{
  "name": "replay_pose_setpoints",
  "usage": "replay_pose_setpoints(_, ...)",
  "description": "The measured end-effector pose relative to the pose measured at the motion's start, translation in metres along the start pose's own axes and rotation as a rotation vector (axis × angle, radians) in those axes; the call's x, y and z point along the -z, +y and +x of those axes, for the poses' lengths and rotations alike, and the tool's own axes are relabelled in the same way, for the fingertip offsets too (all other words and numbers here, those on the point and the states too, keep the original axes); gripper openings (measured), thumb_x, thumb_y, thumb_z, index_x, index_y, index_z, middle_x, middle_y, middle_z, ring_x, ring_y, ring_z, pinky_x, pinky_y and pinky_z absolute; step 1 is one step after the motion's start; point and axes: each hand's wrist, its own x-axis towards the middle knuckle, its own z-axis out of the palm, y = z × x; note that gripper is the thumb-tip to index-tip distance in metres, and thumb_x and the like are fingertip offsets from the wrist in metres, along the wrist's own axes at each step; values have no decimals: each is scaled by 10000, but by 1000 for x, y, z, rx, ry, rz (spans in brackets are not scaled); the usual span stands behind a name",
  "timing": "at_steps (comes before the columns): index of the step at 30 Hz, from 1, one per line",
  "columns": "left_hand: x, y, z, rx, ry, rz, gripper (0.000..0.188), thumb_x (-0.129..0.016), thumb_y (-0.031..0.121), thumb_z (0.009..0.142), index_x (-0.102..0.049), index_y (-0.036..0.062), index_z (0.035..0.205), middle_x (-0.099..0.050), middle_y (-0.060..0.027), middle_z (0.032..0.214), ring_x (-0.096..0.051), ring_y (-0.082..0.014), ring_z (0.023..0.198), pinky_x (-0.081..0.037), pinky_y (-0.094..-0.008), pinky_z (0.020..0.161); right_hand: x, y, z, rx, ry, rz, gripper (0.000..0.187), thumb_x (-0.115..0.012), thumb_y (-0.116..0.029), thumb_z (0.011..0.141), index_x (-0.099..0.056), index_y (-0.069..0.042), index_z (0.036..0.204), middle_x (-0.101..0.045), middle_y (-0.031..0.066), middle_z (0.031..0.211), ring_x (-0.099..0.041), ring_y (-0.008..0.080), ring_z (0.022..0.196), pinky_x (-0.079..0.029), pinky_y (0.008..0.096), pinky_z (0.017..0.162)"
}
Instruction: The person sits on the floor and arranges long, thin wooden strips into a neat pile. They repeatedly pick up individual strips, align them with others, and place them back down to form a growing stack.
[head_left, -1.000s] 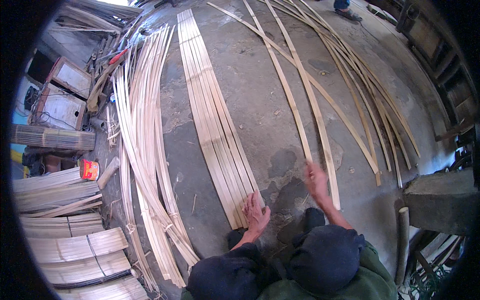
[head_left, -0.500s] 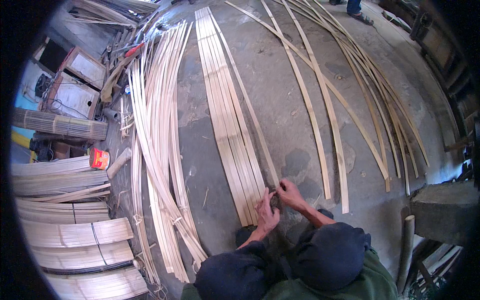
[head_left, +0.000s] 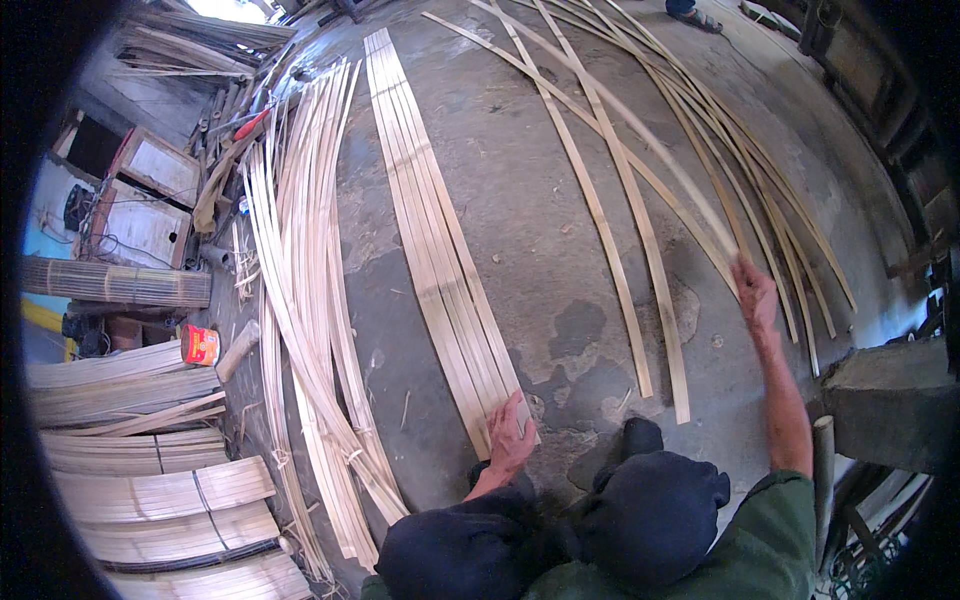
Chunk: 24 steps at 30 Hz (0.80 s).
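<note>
Head view: the right hand (head_left: pixel 757 293) pinches 1 blurred strip (head_left: pixel 665 157); the left hand (head_left: pixel 511 443), fingers loosely spread, rests on a flat row of strips (head_left: pixel 427 245). 2 loose strips (head_left: pixel 655 270) lie between the hands. At left, 1 red tub (head_left: pixel 200 346) bears printing too small to read.

A grey concrete floor (head_left: pixel 520 250) is marked by dark patches (head_left: pixel 578 328) to the right of a flat row of pale strips (head_left: pixel 437 280). To the left of the row, a long heap of strips (head_left: pixel 310 200) is spread, some crossed over others. To the row's right, two strips (head_left: pixel 641 220) are laid apart; farther right, overlapping strips (head_left: pixel 722 118) are loosely bunched.
</note>
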Motion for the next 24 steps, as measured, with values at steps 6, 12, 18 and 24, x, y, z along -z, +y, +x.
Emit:
replay_pose_setpoints(6,2,-14,-3,22,15,5,624,-619,58,783,-429,14,1375,-573,-180,1220,-525,-363,1157,-376,-453,1023,46,92,77,89,27,-375,466,-525,-469,957,-632,-122,1251,-679,193,1092,-661,336,1026,-508,407,870)
replay_pose_setpoints(12,22,-9,-10,55,31,71,586,-579,15,781,-447,0,1353,-577,-199,1197,-526,-378,1136,-378,-447,1023,59,146,123,54,88,-540,429,-464,-456,975,-616,-185,1271,-672,180,1061,-625,399,1006,-490,477,847)
replay_pose_setpoints(18,26,-21,-24,86,80,143,559,-584,61,794,-470,17,1339,-570,-197,1192,-518,-383,1116,-386,-459,995,44,173,148,-15,61,-560,455,-426,-444,985,-594,-133,1271,-641,193,1128,-595,391,1072,-469,507,908)
replay_pose_setpoints(24,34,-22,-40,154,111,165,530,-583,58,792,-496,10,1313,-559,-205,1203,-504,-393,1129,-383,-462,997,11,158,147,26,223,-702,404,-482,-333,975,-561,-82,1281,-615,186,1200,-588,379,1094,-467,494,924)
